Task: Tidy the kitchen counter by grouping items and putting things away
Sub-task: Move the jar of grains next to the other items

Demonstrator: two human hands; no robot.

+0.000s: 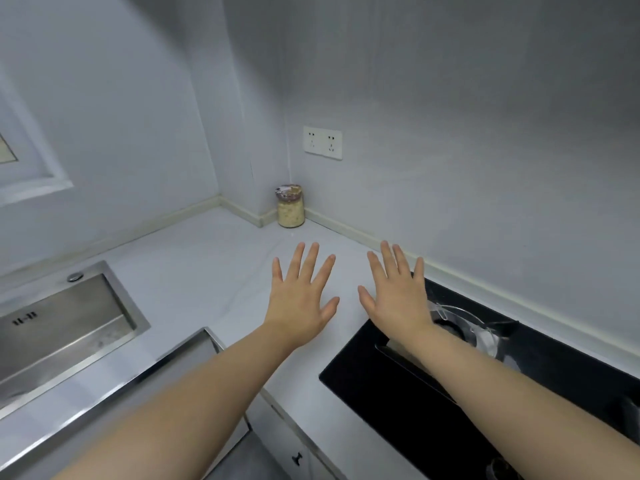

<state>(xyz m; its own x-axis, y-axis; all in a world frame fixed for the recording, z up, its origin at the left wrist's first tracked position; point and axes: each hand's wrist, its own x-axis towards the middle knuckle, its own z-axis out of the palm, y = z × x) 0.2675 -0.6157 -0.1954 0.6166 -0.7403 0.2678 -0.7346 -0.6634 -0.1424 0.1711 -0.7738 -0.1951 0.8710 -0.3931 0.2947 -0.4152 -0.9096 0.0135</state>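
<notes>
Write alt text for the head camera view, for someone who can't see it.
The left hand and right hand stretch out open, fingers spread, over a white kitchen counter. A lidded jar stands in the far corner; a steel sink lies to the left, a black cooktop to the right.

My right arm (pixel 502 386) lies across the black cooktop (pixel 381 403) and hides part of a clear glass piece (pixel 465 315) on it; I cannot tell what it is. The cooktop runs off the right and bottom edges. Left of the cooktop, the sink (pixel 62 323) is cut by the left edge. Beyond the cooktop, the lid of the corner jar (pixel 290 209) is too blurred to read.
</notes>
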